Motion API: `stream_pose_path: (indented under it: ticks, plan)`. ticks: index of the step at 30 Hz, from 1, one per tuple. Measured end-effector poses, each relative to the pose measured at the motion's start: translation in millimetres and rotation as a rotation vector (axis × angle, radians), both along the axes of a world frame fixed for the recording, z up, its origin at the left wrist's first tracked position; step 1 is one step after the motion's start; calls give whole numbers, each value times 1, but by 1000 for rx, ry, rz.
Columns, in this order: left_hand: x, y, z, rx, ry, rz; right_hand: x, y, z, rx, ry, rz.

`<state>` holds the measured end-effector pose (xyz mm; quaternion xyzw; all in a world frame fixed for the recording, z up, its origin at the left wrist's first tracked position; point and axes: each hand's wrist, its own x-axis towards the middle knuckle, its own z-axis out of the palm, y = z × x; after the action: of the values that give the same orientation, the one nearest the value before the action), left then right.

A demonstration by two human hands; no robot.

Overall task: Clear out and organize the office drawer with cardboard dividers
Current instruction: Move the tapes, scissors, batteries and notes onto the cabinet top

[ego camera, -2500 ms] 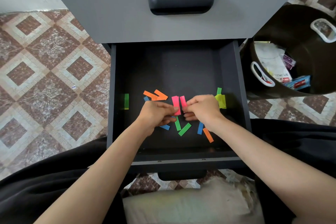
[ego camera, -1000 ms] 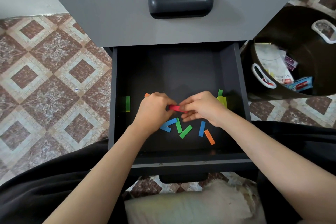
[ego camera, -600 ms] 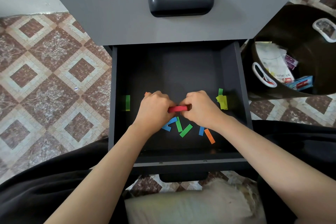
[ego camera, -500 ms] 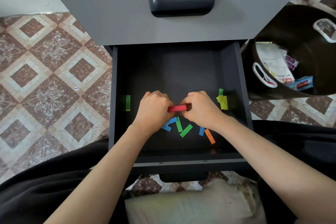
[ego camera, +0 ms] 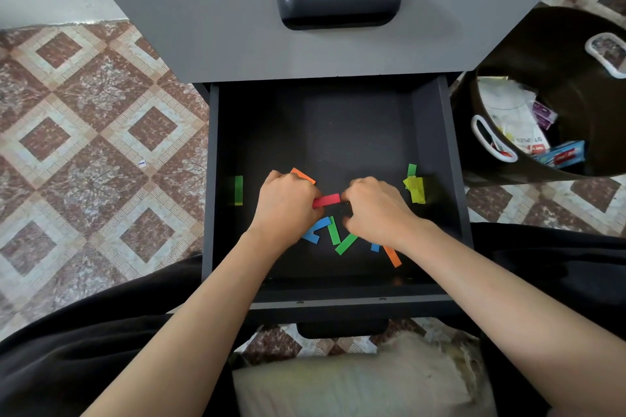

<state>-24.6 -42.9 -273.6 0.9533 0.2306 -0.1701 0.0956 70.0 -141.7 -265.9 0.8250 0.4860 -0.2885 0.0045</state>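
**Open drawer, loose paper strips being gathered.** A red strip (ego camera: 326,200) is held just above the floor of the drawer (ego camera: 437,132), about midway between its side walls and nearer the front edge than the back. The left hand (ego camera: 288,210) and right hand (ego camera: 377,213) are both curled, and each pinches one end of it. Whether it is a single strip or a small stack cannot be told.

Blue strips (ego camera: 316,230), green strips (ego camera: 345,243) and an orange strip (ego camera: 392,256) lie scattered below the hands, toward the front edge. A lone green strip (ego camera: 238,189) lies by the left wall and yellow strips (ego camera: 416,189) by the right wall. A dark bin (ego camera: 576,54) holding packets stands on the floor beyond the right wall.

Likely hazards: the thin paper may slip from so slight a pinch and drop back, and the wrists, low over the loose strips, may sweep them toward the corners.
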Motion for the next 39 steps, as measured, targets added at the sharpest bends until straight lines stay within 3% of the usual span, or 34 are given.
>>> stream_pose_path:
  ticks: [6, 25, 33, 39]
  plan:
    - [-1, -1, 0, -24, 7, -3, 0, 3, 2, 152, 36, -43]
    - [-4, 11, 6, -102, 28, -69, -2, -1, 3, 271, 168, -60]
    - [-22, 14, 72, -99, -53, -34, -8, -12, 52, 454, 198, 26]
    - [-12, -1, 147, -55, -164, -42, 4, -32, 115, 761, 87, 16]
